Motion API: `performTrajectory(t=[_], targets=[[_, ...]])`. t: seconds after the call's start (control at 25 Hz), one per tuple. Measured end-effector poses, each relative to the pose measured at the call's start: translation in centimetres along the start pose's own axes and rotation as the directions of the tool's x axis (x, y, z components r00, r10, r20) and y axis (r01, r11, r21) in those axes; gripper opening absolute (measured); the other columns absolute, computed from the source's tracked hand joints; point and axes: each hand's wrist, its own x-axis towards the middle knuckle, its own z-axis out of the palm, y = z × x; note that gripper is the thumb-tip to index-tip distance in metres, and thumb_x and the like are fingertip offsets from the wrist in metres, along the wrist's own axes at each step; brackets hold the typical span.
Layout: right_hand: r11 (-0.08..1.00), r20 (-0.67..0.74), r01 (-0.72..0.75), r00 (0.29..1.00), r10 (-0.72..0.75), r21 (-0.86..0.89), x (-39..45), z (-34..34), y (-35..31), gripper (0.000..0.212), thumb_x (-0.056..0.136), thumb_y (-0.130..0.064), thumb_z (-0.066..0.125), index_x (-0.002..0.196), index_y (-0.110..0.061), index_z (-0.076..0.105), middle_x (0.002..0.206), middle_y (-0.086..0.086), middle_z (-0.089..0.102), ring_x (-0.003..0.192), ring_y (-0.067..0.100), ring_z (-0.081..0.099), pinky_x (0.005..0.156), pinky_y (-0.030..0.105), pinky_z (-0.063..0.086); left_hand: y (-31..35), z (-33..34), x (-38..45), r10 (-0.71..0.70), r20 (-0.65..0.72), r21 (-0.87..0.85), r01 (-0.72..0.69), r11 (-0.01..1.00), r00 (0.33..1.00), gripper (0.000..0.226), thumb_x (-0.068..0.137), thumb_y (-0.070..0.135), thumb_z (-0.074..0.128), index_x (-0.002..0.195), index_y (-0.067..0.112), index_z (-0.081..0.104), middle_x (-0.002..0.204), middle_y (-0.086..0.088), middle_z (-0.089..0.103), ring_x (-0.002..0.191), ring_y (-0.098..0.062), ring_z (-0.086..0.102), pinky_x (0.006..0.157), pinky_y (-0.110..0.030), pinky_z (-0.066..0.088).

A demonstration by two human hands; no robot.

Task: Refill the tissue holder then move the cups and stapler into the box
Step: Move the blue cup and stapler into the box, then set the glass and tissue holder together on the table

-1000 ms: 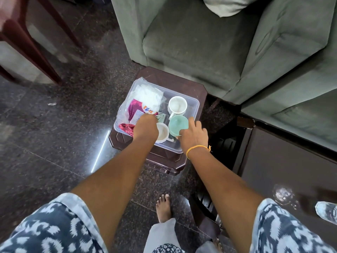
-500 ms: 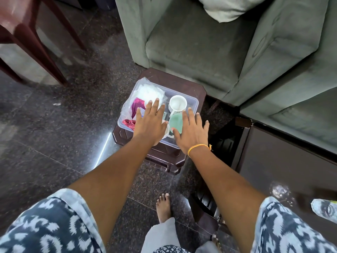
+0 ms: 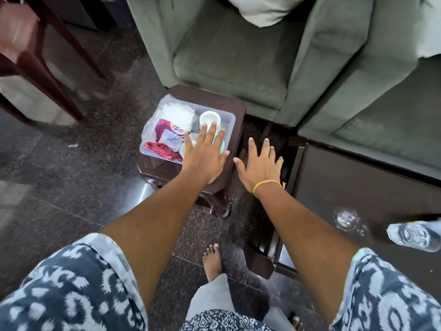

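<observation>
Dark stool (image 3: 229, 108) bearing clear box (image 3: 228, 120), white cup (image 3: 209, 117) upright inside

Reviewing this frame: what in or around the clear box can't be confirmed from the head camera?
- Stapler: not visible; the left hand covers the box's near right part.
- Green cup: only a sliver shows beside that hand.
- Cup count: white cup clear, others mostly hidden.
- Bottle: cut off by the right edge, blurred.
</observation>
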Motion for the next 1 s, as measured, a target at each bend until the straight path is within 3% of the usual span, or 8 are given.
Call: performTrajectory(t=[0.44,0.64,1.0], targets=[[0.987,-0.077,-0.149,0.985,0.153,0.052,-18.0,-4.1,24.2,0.070,0.094,-0.054,0.036,0.150,-0.017,0.018,0.156,0.024,0.019,0.140,0.039,0.027,0.110,0.057,0.023,25.7,1.6,-11.9,0.155,-0.094,-0.003,-0.156,0.988,0.984,0.061,0.098,0.045,0.031,0.152,0.017,0.019,0.163,-0.003,0.009,0.151,-0.022,0.005,0.113,-0.063,0.012],[0.960,-0.061,-0.275,0.959,0.278,0.059,-26.9,-5.4,35.2,0.070,0.094,-0.052,0.037,0.151,-0.016,0.019,0.155,0.022,0.021,0.139,0.038,0.028,0.109,0.055,0.024,38.2,3.0,-16.5,0.311,-0.029,0.028,-0.311,0.950,0.950,0.062,0.099,0.045,0.030,0.152,0.016,0.016,0.163,-0.004,0.008,0.151,-0.021,0.004,0.114,-0.062,0.011],[0.880,-0.009,-0.462,0.885,0.466,0.114,-31.8,-4.9,44.3,0.067,0.094,-0.051,0.037,0.149,-0.015,0.022,0.151,0.022,0.028,0.136,0.037,0.033,0.108,0.055,0.027,47.4,4.4,-16.9,0.385,0.085,0.034,-0.389,0.921,0.919,0.063,0.099,0.046,0.028,0.152,0.014,0.015,0.163,-0.004,0.009,0.151,-0.021,0.005,0.114,-0.062,0.010]])
